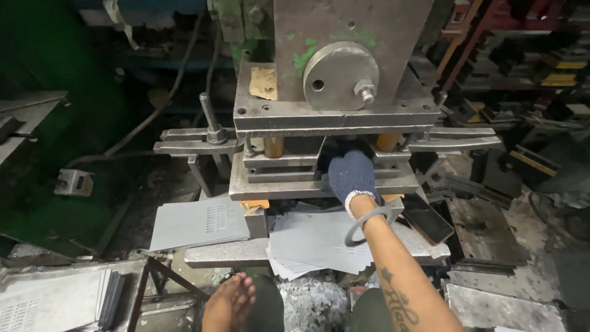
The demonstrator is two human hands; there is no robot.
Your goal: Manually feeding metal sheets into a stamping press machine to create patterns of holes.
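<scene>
My right hand (352,175), in a dark blue knit glove with a white cuff, reaches into the gap between the lower and upper plates of a steel press die (276,184). Its fingertips are hidden inside the gap. A loose metal bangle (359,229) hangs on that wrist. Under my forearm lies a fanned stack of thin grey perforated sheets (313,243). My bare left hand (230,301) rests low by my left knee and holds nothing.
The press ram with a round steel disc (341,75) hangs right above the die. A single grey sheet (193,224) lies left of it, and a dark phone (427,218) to the right. More sheets (55,301) are stacked at bottom left. Metal scrap and racks crowd the right.
</scene>
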